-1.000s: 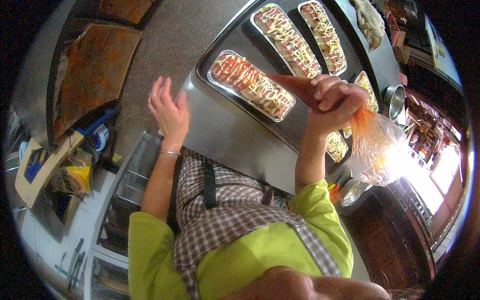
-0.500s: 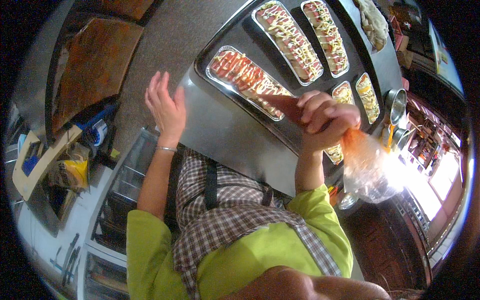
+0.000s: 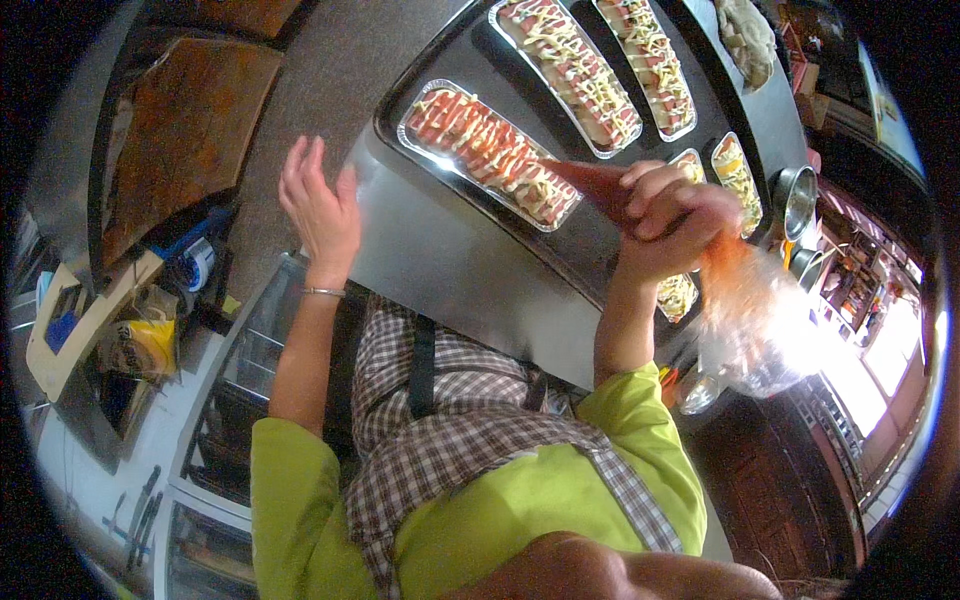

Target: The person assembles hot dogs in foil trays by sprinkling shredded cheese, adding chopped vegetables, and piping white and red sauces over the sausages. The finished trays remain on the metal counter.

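right now the right hand [image 3: 672, 215] is closed tight round a clear plastic piping bag of red-orange sauce [image 3: 640, 200], fingers wrapped at its middle. bag's pointed tip sits over the near end of a long foil tray of sausages striped w/ red and pale yellow sauce [image 3: 487, 152], can't tell if tip touches the food. loose upper part of the bag balloons out to the right of the fist, bright and see-through.

left hand [image 3: 320, 205] is open, fingers spread, palm lifted, holding nothing; it hovers just beside the left edge of the dark metal counter [image 3: 450, 270], a thin silver bangle [image 3: 324, 292] on the wrist.

more foil trays on the counter: two long ones further back [image 3: 570, 75] [image 3: 648, 55], both w/ sauce lines, and smaller ones partly hidden behind the right hand [image 3: 738, 175]. small round steel cup [image 3: 795, 200] stands near the right end of the counter.

person wears a lime-green top under a brown-and-white check apron [image 3: 440, 440] w/ a dark strap. off to the left, well apart, a brown board [image 3: 185, 140] and a blue roll of tape [image 3: 195, 262] among clutter.
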Tool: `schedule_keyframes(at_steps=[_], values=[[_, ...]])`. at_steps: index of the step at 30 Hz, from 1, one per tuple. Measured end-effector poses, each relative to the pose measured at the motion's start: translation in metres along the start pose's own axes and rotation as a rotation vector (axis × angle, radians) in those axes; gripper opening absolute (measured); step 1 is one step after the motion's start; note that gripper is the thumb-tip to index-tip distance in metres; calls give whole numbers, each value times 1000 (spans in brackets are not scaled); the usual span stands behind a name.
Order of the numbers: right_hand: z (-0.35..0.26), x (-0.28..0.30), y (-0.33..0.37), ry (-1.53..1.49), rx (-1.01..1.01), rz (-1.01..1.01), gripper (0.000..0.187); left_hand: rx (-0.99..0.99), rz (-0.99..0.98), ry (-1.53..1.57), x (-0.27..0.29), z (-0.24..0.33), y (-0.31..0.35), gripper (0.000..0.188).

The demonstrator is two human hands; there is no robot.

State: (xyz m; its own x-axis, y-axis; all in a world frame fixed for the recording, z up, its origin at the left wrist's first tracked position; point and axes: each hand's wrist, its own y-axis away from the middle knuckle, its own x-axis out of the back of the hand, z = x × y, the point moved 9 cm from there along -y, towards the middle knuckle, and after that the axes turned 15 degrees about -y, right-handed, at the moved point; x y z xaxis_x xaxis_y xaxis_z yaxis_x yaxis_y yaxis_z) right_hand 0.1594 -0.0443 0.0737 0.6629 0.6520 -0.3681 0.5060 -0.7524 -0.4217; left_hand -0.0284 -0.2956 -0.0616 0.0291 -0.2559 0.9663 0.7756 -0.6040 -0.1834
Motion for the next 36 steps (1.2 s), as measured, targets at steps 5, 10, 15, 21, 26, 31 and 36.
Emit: schedule_keyframes(at_steps=[5,10,15,21,26,31,36], values=[[-4,-7,8,-90,-21,-67,35,5,10,23,0,-2,0,46],[-7,4,6,-59,-1,-65,35,8,10,-1,1,0,0,46],[-13,20,10,-135,14,84,39,32,-11,22,-3,-3,1,46],[-22,29,6,-51,36,83,39,30,1,12,-1,0,0,46],[-22,24,18,-140,-47,-9,38,18,12,0,0,0,0,46],[-31,41,14,-92,44,114,36,36,-14,-13,-3,-1,1,46],[-33,47,20,-119,29,107,37,57,-11,-9,-3,0,1,46]])
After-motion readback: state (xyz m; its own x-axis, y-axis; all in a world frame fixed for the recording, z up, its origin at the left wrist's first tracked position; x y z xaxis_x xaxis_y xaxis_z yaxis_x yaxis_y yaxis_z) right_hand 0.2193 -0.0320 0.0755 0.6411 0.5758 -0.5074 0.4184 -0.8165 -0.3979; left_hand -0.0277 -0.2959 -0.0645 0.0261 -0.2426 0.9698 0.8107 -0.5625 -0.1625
